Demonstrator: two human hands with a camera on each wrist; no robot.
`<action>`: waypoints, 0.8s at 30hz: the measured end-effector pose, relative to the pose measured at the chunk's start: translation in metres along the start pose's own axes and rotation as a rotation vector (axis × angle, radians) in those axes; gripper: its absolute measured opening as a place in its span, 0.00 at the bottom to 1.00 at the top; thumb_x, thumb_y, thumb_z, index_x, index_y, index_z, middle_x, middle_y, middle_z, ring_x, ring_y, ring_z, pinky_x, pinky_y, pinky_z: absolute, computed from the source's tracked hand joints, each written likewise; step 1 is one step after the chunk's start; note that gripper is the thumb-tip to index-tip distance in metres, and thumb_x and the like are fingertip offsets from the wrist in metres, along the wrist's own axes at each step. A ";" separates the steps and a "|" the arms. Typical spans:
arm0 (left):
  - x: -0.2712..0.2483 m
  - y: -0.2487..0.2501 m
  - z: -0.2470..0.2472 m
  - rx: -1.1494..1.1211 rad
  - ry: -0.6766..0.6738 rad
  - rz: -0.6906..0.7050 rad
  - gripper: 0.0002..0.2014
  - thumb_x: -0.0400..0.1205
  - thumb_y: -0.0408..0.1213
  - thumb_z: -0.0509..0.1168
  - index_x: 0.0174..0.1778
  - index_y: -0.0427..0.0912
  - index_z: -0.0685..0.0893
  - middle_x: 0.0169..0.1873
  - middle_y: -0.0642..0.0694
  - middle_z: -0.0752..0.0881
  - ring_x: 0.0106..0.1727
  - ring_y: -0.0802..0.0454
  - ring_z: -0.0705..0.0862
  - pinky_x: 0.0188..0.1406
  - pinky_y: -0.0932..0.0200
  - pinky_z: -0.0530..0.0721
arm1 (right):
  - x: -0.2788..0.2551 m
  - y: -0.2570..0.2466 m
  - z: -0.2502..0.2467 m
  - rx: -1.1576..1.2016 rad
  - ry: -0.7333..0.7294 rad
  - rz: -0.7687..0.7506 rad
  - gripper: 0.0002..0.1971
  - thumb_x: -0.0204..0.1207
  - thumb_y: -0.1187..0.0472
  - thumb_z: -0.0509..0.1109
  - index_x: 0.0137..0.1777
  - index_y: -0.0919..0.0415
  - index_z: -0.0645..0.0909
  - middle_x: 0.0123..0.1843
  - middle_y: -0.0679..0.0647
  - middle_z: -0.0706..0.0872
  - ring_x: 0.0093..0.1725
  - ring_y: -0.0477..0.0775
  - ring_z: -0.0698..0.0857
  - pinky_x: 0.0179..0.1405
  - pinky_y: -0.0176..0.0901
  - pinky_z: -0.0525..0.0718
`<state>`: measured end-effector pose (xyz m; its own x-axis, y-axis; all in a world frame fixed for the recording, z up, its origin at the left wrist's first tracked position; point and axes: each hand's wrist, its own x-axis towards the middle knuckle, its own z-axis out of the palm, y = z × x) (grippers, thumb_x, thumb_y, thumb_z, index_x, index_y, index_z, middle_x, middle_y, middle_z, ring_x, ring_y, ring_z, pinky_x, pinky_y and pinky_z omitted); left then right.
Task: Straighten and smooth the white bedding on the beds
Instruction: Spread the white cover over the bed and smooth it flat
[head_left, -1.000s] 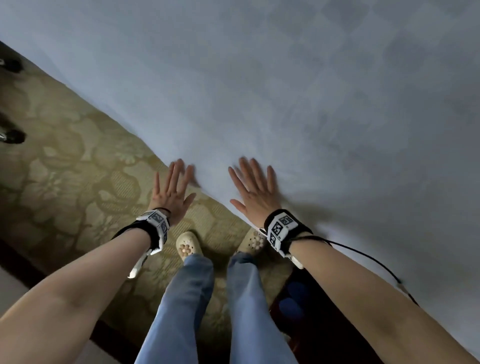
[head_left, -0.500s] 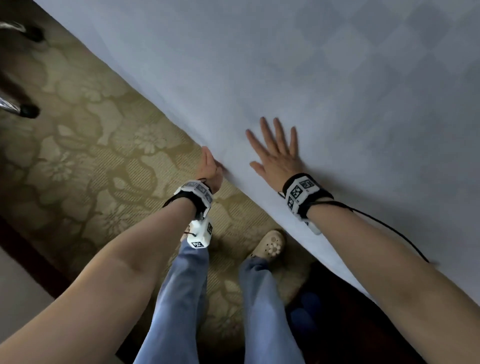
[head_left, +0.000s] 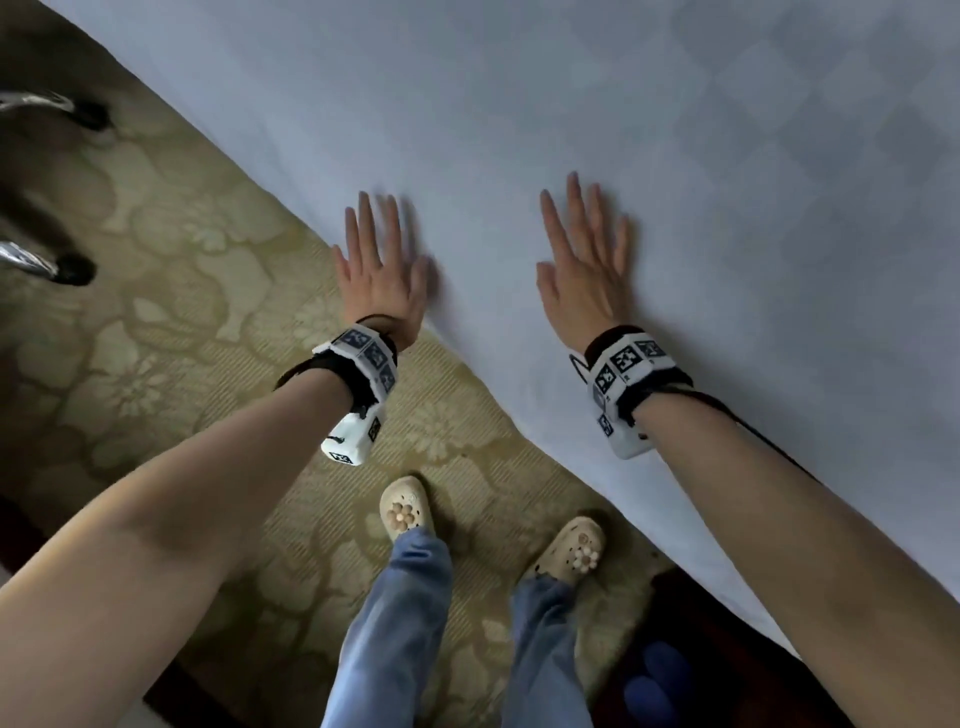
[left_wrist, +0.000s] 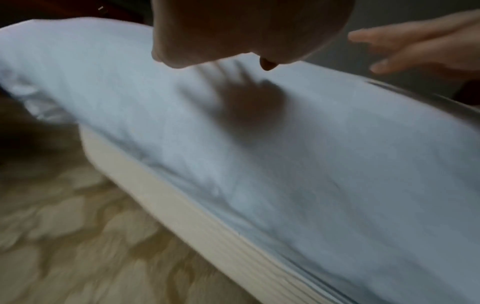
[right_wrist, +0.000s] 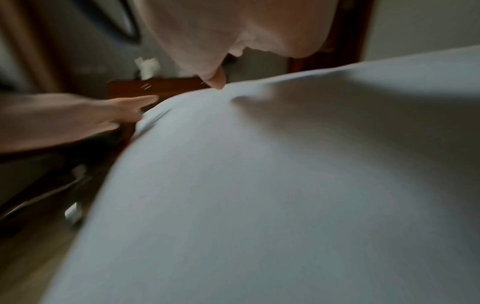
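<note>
The left hand (head_left: 382, 280) (curled at the edge before) now lies flat on the bedding (head_left: 623, 130).

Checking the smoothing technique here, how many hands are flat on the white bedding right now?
2. The left hand lies at the white bedding edge nearest the carpet; the right hand lies further onto the bed, beside it.

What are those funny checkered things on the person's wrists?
Each bare arm wears a black strap with white blocks printed with black square codes. The left wrist band has a white box hanging below it. The right wrist band has one too, and a thin black cable running back along the forearm. No sleeves.
</note>
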<state>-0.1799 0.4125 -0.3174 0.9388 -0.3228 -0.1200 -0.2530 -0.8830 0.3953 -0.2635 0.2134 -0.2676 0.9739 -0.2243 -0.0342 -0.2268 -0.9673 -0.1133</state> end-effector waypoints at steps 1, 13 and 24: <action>0.012 0.003 -0.006 0.011 0.007 0.087 0.32 0.87 0.52 0.44 0.84 0.48 0.40 0.84 0.42 0.40 0.85 0.43 0.39 0.82 0.40 0.41 | 0.019 0.005 -0.005 0.016 0.031 0.092 0.34 0.80 0.56 0.56 0.85 0.52 0.46 0.86 0.55 0.44 0.86 0.59 0.44 0.81 0.65 0.43; 0.037 -0.069 -0.039 0.207 -0.504 -0.122 0.33 0.87 0.54 0.45 0.82 0.54 0.33 0.83 0.44 0.36 0.85 0.45 0.38 0.82 0.39 0.44 | 0.019 -0.070 0.020 -0.191 -0.583 -0.290 0.32 0.85 0.45 0.45 0.82 0.42 0.31 0.84 0.48 0.27 0.83 0.58 0.28 0.81 0.67 0.35; 0.074 0.000 -0.185 0.083 -0.460 -0.026 0.27 0.87 0.42 0.54 0.80 0.36 0.57 0.76 0.32 0.66 0.77 0.35 0.66 0.73 0.40 0.68 | 0.043 -0.077 -0.128 0.159 -0.595 -0.002 0.31 0.86 0.57 0.53 0.85 0.56 0.43 0.86 0.57 0.45 0.86 0.55 0.45 0.84 0.53 0.49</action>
<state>-0.0678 0.4515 -0.1580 0.7485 -0.4017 -0.5277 -0.2666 -0.9108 0.3152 -0.2036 0.2633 -0.1334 0.8132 -0.0741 -0.5773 -0.2682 -0.9280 -0.2586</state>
